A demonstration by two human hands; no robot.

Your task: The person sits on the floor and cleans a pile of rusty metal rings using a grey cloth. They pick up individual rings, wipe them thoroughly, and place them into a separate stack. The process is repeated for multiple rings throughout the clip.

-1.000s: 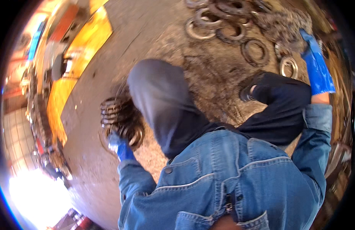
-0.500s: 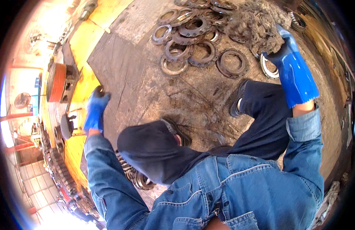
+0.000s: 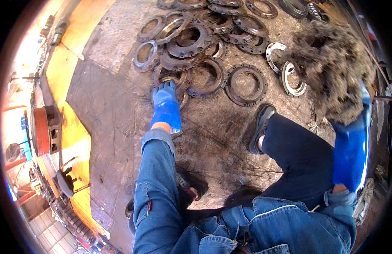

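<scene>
My left hand (image 3: 166,98), in a blue rubber glove, reaches the near left edge of the pile. Its fingers curl over the rim of a dark, greasy metal ring (image 3: 187,79), and the fingertips are partly hidden there. A brighter ring lies under it, half covered by the glove. At the right, a big shaggy clump of grey-brown fibre waste (image 3: 331,67) is held up by my right hand (image 3: 362,101), also in a blue glove. The clump hides most of those fingers. A notched ring (image 3: 246,84) lies flat between my two hands.
Several more metal rings (image 3: 217,21) are heaped on the stained floor ahead. Two shiny rings (image 3: 294,80) lie beside the fibre. At the left stand an orange drum-like part (image 3: 41,131) and a yellow surface (image 3: 75,127). My shoe (image 3: 261,122) is near the rings.
My left hand has moved from the left side forward to the ring pile. My right hand has brought the fibre clump closer and to the right. The view has shifted.
</scene>
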